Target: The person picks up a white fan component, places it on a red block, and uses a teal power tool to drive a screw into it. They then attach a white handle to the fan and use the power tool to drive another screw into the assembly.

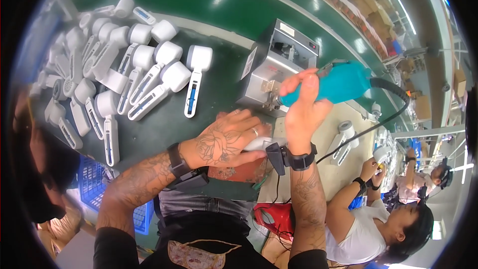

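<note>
My right hand (307,114) is wrapped round a teal electric screwdriver (343,83) with a black cord. The driver's tip points left at the front of a grey metal screw feeder (273,69); whether it touches cannot be told. My left hand (226,139) rests over a white plastic housing (258,144), its fingers curled on it and hiding most of it. Beneath them lies a reddish-brown pad (234,173) at the bench's near edge. Nearest on the left is a white housing with a round head and an open handle with a blue strip inside (197,77).
Many similar white housings (102,45) crowd the bench's left side. More (344,142) lie on a pale surface to the right. The black cord (393,85) arcs past my right forearm. A blue crate (94,182) stands lower left. A co-worker (366,229) sits at right.
</note>
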The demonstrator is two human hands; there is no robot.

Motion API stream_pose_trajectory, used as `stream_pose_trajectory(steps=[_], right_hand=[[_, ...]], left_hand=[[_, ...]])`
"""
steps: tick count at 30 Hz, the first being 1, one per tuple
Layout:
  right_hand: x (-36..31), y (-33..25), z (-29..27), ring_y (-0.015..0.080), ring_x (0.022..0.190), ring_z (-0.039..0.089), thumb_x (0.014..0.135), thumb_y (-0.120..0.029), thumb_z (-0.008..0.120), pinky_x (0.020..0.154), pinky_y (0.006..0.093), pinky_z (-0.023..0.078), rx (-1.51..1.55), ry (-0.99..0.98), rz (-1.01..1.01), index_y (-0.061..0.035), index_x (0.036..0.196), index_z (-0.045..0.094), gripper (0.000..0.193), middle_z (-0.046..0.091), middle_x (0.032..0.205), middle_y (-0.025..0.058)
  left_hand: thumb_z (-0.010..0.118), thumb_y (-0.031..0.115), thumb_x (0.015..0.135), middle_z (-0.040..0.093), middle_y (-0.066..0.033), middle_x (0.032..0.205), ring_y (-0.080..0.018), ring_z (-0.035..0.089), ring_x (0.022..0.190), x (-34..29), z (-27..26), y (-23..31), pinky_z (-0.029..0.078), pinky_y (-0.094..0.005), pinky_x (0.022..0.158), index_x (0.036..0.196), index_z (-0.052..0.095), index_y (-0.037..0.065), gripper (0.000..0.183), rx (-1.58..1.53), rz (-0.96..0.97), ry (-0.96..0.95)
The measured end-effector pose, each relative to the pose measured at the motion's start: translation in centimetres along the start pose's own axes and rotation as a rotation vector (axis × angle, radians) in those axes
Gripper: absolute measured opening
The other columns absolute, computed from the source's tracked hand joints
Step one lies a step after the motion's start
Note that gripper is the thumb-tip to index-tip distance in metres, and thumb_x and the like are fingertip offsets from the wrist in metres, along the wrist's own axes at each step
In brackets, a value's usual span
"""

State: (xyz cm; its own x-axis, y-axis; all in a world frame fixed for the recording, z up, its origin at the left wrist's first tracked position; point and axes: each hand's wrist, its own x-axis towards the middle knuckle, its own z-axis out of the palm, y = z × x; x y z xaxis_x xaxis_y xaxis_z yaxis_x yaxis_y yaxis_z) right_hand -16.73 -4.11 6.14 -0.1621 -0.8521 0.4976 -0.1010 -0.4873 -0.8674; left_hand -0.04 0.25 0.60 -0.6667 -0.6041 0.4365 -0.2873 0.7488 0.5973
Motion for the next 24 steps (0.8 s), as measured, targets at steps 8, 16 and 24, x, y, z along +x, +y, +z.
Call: stream_pose_trajectory(steps=[8, 16, 24], right_hand=[[-4.3, -3.5, -1.5, 0.0186, 0.062, 0.054, 0.103, -0.042, 0.059, 0.058, 0.031, 0.046, 0.057, 0.048, 0.143, -0.0006, 0.105, 0.053, 0.042, 0.053, 0.068, 0.0065], [-8.1, -5.4, -3.4, 0.0195, 0.056, 0.053, 0.091, -0.058, 0.067, 0.054, 0.0331, 0.045, 0.133, 0.046, 0.155, 0.0015, 0.108, 0.049, 0.065, 0.053, 0.067, 0.0083], [-9.3, -3.6, -3.3, 0.0228, 0.064, 0.057, 0.092, -0.031, 0.072, 0.058, 0.0362, 0.049, 0.274, 0.021, 0.166, 0.0032, 0.106, 0.05, 0.043, 0.056, 0.072, 0.0131]], left_hand=[[0.072, 0.028, 0.086, 0.057, -0.0095, 0.101, -0.0286, 0.055, 0.095, -0.5, 0.4, -0.5, 0.048, -0.041, 0.082, 0.118, 0.061, 0.004, 0.042, -0.012, 0.009, 0.035], [0.071, 0.02, 0.086, 0.057, -0.0091, 0.105, -0.028, 0.053, 0.098, -0.1, 0.0, -0.2, 0.047, -0.0407, 0.084, 0.117, 0.062, 0.003, 0.036, -0.03, -0.013, -0.047], [0.07, 0.02, 0.089, 0.061, -0.0042, 0.119, -0.027, 0.053, 0.1, -0.3, 0.4, -0.4, 0.046, -0.0411, 0.086, 0.112, 0.07, 0.006, 0.028, -0.065, -0.063, -0.076]])
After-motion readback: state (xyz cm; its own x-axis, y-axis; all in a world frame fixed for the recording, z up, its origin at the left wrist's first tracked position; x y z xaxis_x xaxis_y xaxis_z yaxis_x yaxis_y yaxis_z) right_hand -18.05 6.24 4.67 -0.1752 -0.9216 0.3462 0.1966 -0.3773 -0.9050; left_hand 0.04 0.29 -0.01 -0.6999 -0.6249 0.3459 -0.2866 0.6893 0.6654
